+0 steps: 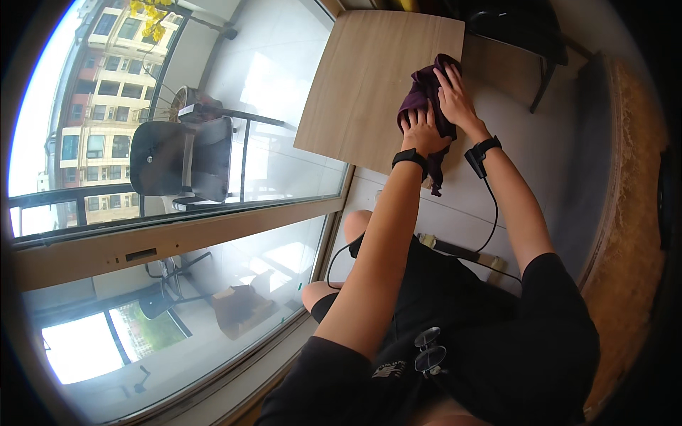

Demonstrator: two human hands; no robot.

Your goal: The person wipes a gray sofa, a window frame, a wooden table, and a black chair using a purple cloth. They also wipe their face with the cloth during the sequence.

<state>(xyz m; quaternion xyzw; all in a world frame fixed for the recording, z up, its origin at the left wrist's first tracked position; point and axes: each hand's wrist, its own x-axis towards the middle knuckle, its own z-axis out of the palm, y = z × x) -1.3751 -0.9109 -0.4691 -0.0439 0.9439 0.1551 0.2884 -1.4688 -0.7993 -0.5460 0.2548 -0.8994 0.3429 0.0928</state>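
Note:
A crumpled dark purple cloth (pixel 421 96) lies along the right edge of a light wood-grain tabletop (pixel 367 90). My left hand (pixel 424 134) presses flat on the cloth's near part, its fingers spread. Higher up and to the right, my right hand (pixel 456 102) rests on the cloth's far part with its fingers extended and slightly apart. One end of the cloth (pixel 436 173) hangs past the table's near corner. Each wrist wears a black band, and a cable runs from the right one. The cloth's underside is hidden.
Sliding glass doors with a tan frame (pixel 176 242) stand at the left. A black chair (pixel 181 157) is beyond the glass. Another dark chair (pixel 514 32) stands behind the table at the right. A brown patterned surface (pixel 626 213) runs along the right side.

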